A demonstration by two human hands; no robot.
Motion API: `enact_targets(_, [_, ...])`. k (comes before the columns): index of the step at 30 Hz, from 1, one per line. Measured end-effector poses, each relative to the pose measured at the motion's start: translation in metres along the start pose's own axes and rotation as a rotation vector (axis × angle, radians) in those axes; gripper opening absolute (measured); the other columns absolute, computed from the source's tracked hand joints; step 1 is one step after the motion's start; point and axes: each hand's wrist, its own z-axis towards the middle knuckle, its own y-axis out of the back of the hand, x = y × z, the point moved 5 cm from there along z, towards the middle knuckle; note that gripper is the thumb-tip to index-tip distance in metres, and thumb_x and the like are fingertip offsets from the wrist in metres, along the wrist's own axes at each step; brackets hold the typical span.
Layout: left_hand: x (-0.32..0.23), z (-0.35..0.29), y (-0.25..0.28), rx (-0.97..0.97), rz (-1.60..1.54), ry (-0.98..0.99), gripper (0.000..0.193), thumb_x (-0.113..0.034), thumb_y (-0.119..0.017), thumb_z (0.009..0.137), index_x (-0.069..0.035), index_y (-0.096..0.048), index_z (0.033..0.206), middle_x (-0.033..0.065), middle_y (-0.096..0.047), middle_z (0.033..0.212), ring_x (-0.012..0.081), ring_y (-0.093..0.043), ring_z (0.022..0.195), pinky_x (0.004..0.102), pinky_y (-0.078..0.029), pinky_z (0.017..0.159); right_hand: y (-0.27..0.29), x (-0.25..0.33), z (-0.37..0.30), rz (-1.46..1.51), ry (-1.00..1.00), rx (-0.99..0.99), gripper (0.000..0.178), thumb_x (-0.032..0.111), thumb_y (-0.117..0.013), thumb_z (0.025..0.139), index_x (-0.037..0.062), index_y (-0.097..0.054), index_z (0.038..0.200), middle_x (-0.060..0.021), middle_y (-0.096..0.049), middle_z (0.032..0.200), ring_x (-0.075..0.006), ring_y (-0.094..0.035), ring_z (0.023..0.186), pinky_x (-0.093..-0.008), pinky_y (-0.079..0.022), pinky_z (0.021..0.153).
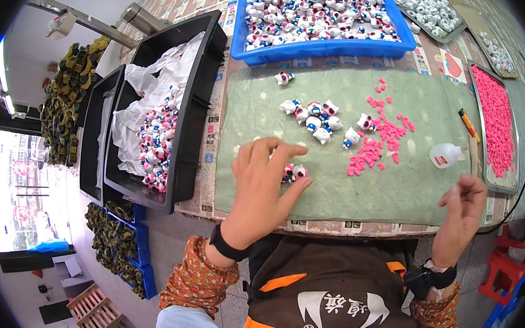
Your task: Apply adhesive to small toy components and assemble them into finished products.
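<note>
From where I watch, the black bin (190,95) at far left holds a white bag (151,85) lining it, with painted figures (158,142) heaped inside, probably so they stay clean and together. My left hand (261,182) lies over the green mat (335,189), fingers spread and curled, thumb against two small figures (294,172) that sit just under the fingertips; I judge it is pinning them rather than lifting. Beyond, a loose cluster (316,119) and pink bits (377,143) lie near, within easy reach. A glue bottle (445,155) lies tipped on its side. My right hand (461,209) is raised off the mat, thumb and forefinger pinched; whether anything is between them I cannot tell.
</note>
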Motion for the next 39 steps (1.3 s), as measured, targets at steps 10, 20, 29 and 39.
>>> enact_targets(10, [-0.015, 0.063, -0.036, 0.022, 0.265, -0.288, 0.032, -0.005, -0.070, 0.081, -0.015, -0.066, 0.112, 0.0048, -0.061, 0.104, 0.0271, -0.058, 0.102, 0.0421, -0.043, 0.087, 0.008, -0.034, 0.054, -0.293, 0.007, 0.029, 0.042, 0.005, -0.066, 0.095, 0.0061, -0.056, 0.136, -0.0029, -0.058, 0.118, -0.0106, -0.056, 0.096, -0.0246, -0.045, 0.086])
enact_targets(20, [-0.021, 0.036, -0.014, 0.208, -0.559, 0.049, 0.025, 0.002, -0.064, 0.092, -0.004, -0.058, 0.116, 0.0097, -0.064, 0.117, 0.0202, -0.061, 0.109, 0.0337, -0.051, 0.088, -0.001, -0.012, 0.033, 0.061, -0.016, 0.108, 0.034, 0.008, -0.064, 0.097, 0.0013, -0.055, 0.130, -0.0068, -0.065, 0.114, -0.0118, -0.060, 0.101, -0.0274, -0.047, 0.091])
enact_targets(29, [-0.031, -0.028, -0.031, 0.353, -0.937, 0.233, 0.029, -0.006, -0.056, 0.105, -0.003, -0.049, 0.133, 0.0049, -0.055, 0.120, 0.0089, -0.057, 0.106, 0.0267, -0.053, 0.087, -0.037, 0.054, -0.017, -0.099, 0.175, 0.561, 0.049, 0.013, -0.079, 0.085, -0.0015, -0.060, 0.128, -0.0144, -0.069, 0.114, -0.0176, -0.068, 0.094, -0.0300, -0.053, 0.081])
enact_targets(39, [-0.034, -0.055, -0.045, 0.398, -1.211, 0.429, 0.029, -0.006, -0.057, 0.105, -0.002, -0.049, 0.133, 0.0075, -0.063, 0.115, 0.0118, -0.064, 0.103, 0.0280, -0.059, 0.085, -0.059, 0.074, -0.033, -0.120, 0.427, 0.623, 0.041, 0.010, -0.085, 0.076, 0.0027, -0.068, 0.112, -0.0105, -0.071, 0.082, -0.0274, -0.064, 0.061, -0.0364, -0.050, 0.056])
